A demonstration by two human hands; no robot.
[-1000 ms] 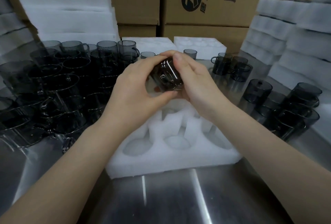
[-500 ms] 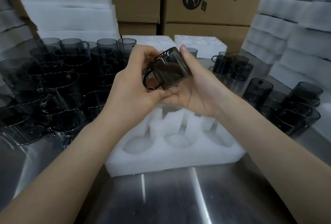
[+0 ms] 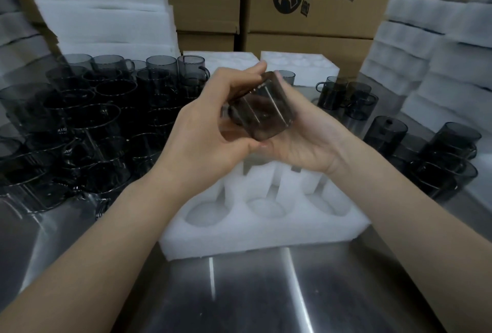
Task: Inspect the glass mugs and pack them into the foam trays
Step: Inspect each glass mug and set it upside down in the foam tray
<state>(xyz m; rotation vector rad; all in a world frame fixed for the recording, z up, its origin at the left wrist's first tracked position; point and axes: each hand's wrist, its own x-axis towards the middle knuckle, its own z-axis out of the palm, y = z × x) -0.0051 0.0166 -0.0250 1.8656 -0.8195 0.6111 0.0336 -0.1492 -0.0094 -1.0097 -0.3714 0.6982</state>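
Mug (image 3: pixel 262 111): smoky dark glass, tilted, blurred, held in the air over the back half of the foam tray (image 3: pixel 266 234), not touching it. Left hand (image 3: pixel 202 130) grasps it, fingers curled over the top, thumb underneath. Right hand (image 3: pixel 311 141) cups it from below, fingers running up the far side. The three front pockets of the tray hold nothing. The tray sits on a steel counter (image 3: pixel 266 295). Crowded mugs (image 3: pixel 80 119) stand left of it, a smaller group (image 3: pixel 439 151) right. Foam stacks (image 3: pixel 101 13) flank both sides, with cardboard boxes (image 3: pixel 319 29) behind.
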